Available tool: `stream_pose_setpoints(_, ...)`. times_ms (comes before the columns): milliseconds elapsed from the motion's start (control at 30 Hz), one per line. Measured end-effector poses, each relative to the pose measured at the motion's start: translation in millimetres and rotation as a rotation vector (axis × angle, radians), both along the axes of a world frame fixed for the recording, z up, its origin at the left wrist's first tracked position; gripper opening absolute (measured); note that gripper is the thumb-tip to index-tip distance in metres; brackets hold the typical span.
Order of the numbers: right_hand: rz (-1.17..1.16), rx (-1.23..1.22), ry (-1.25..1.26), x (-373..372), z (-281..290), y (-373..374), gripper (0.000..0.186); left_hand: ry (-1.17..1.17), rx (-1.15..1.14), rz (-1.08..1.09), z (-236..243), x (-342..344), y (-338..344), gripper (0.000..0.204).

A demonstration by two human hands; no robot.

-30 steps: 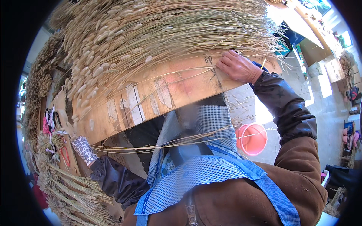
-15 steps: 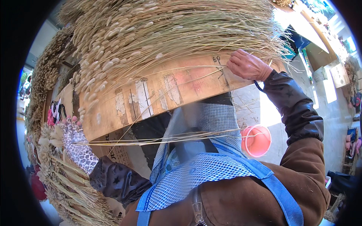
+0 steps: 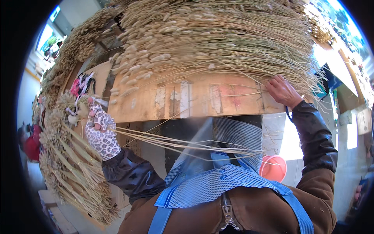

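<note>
My left hand [image 3: 99,126], in a leopard-print glove with bare fingertips, is closed around a loose bunch of long dried grass stalks [image 3: 163,140] trailing rightward across my checked apron [image 3: 206,179]. Coloured ribbons [image 3: 80,87] and pale seed heads lie just beside it. My right hand [image 3: 282,91] is bare, fingers curled on thin stalks at the right end of a worn wooden board [image 3: 148,103]. Behind the board lies a thick pile of dried bunny-tail grass [image 3: 210,39], seed heads mostly to the left, stems to the right.
Grass bundles [image 3: 78,163] lie at the lower left. More dried grass [image 3: 78,50] fills the back left. A pink bucket [image 3: 272,167] stands on the floor below the board at right. A bright red object [image 3: 32,142] is at the far left edge.
The view has shifted, so board and pile sit further right and lower. My left hand has risen toward the ribbons, fingertips now showing around the stalks. My right hand stays at the board's right end.
</note>
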State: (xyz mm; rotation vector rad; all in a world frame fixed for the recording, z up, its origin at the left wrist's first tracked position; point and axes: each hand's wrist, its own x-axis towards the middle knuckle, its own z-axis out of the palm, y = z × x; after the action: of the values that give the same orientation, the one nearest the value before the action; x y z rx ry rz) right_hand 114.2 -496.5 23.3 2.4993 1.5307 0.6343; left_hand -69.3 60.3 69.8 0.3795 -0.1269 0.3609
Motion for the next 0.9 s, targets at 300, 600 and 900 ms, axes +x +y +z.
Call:
stream_pose_setpoints(300,0.022,0.278,-0.171,-6.6,47.0,17.8,0.027,0.067,0.042,0.078,4.5,-0.3,-14.3,0.034)
stream_pose_setpoints(600,-0.030,0.028,0.018,-23.8,28.8,35.4,0.010,0.163,0.056,0.010,-19.9,19.8,2.1,0.040)
stream_pose_setpoints(900,0.088,0.005,0.146,-42.5,40.4,32.0,0.026,0.201,0.088,0.058,-34.0,26.1,1.0,0.029)
